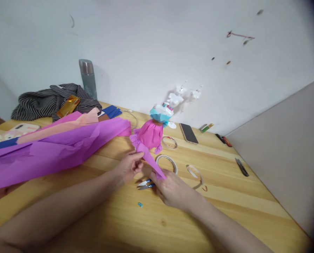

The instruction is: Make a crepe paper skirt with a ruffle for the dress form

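A figure wears a pink crepe paper skirt (150, 134) and a light-blue paper collar (158, 116); its white upper part (175, 100) leans towards the wall. A purple crepe paper strip (153, 161) is gathered into a ruffle along the skirt's lower edge, its loose end stretching towards me. My left hand (129, 165) pinches the strip near the ruffle, thumb on top. Farther along, my right hand (174, 189) grips the strip's end. Small snips (145, 185) with blue handles lie partly under my right hand; whether it also holds them I cannot tell.
Purple crepe paper sheets (67, 147) cover the table's left side, before a striped cloth (41, 100) and a bottle (87, 79). A tape roll (175, 164), a phone (189, 133) and a utility knife (241, 167) lie to the right. Blue scraps (140, 204) lie in front.
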Available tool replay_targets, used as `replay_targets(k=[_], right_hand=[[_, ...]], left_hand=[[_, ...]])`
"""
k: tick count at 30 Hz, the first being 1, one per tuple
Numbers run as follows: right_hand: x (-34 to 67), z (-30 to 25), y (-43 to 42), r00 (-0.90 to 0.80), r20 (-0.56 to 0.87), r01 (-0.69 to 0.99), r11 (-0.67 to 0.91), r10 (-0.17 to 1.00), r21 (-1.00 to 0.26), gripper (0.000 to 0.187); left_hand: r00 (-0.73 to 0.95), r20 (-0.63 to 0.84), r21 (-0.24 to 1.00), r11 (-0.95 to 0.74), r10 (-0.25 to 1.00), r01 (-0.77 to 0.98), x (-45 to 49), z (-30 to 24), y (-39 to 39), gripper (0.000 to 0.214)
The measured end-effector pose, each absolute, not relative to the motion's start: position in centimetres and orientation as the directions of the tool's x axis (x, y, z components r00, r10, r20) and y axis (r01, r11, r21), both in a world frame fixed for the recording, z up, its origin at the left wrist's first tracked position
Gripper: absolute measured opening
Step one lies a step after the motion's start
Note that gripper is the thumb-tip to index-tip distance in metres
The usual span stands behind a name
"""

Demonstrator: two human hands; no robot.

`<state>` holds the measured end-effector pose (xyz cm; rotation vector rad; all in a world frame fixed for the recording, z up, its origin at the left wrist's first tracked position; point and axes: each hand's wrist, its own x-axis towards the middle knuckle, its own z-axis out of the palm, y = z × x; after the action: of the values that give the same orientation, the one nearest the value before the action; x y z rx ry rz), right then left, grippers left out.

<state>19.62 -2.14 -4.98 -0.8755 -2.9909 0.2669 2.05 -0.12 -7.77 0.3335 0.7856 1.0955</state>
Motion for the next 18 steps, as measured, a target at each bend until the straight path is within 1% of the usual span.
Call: replay_targets(k=[2, 4, 5, 7, 8, 10, 11, 12, 13, 14, 16, 18], right_hand=[[20.4, -3.3, -2.5, -0.824, -0.146, 0.566, 0.804, 0.547, -0.181, 0.038], [21.2, -1.2, -2.7, -0.800, -0.239, 0.598, 0.762, 0.550, -0.250, 0.033], [21.6, -0.1, -2.8, -0.790, -0.272, 0.611, 0.738, 0.549, -0.285, 0.026], [22.4, 2.2, -2.8, -0.800, -0.299, 0.599, 0.704, 0.520, -0.381, 0.018], [22.7, 3.2, -2.7, -0.819, -0.285, 0.574, 0.702, 0.498, -0.422, 0.016], [23.1, 5.0, -2.3, -0.839, -0.236, 0.542, 0.713, 0.491, -0.444, 0.018], [23.1, 5.6, -2.0, -0.841, -0.184, 0.536, 0.737, 0.509, -0.411, 0.020], [23.0, 6.1, -1.6, -0.834, -0.122, 0.545, 0.772, 0.537, -0.326, 0.021], [22.7, 6.5, -1.2, -0.819, -0.043, 0.567, 0.797, 0.572, -0.205, 0.022], [22.4, 6.7, -0.7, -0.817, 0.051, 0.572, 0.818, 0.575, -0.067, 0.022], [21.4, 6.8, 0.5, -0.849, 0.164, 0.527, 0.832, 0.503, 0.176, 0.021], [20.3, 6.4, 1.6, -0.881, 0.213, 0.473, 0.818, 0.423, 0.329, 0.020]], left_hand=[[0.218, -0.400, 0.596, 0.433, 0.890, -0.676, 2.1, -7.7, -0.2, 0.011], [0.210, -0.395, 0.591, 0.423, 0.894, -0.687, 2.1, -7.7, -0.2, 0.011], [0.208, -0.392, 0.590, 0.419, 0.896, -0.690, 2.1, -7.7, -0.2, 0.010], [0.209, -0.392, 0.591, 0.419, 0.896, -0.689, 2.0, -7.7, -0.2, 0.009], [0.210, -0.395, 0.592, 0.423, 0.894, -0.686, 2.0, -7.7, -0.1, 0.010], [0.219, -0.401, 0.593, 0.434, 0.890, -0.678, 2.0, -7.7, -0.2, 0.013], [0.227, -0.406, 0.588, 0.443, 0.885, -0.676, 2.0, -7.7, -0.2, 0.014], [0.234, -0.414, 0.579, 0.453, 0.880, -0.677, 2.0, -7.6, -0.2, 0.015], [0.239, -0.425, 0.568, 0.463, 0.873, -0.680, 2.0, -7.6, -0.2, 0.015], [0.244, -0.440, 0.554, 0.475, 0.864, -0.684, 2.0, -7.5, -0.2, 0.014], [0.248, -0.473, 0.528, 0.497, 0.846, -0.688, 2.0, -7.3, -0.2, 0.012], [0.250, -0.489, 0.515, 0.507, 0.836, -0.691, 1.8, -7.0, -0.2, 0.015]])
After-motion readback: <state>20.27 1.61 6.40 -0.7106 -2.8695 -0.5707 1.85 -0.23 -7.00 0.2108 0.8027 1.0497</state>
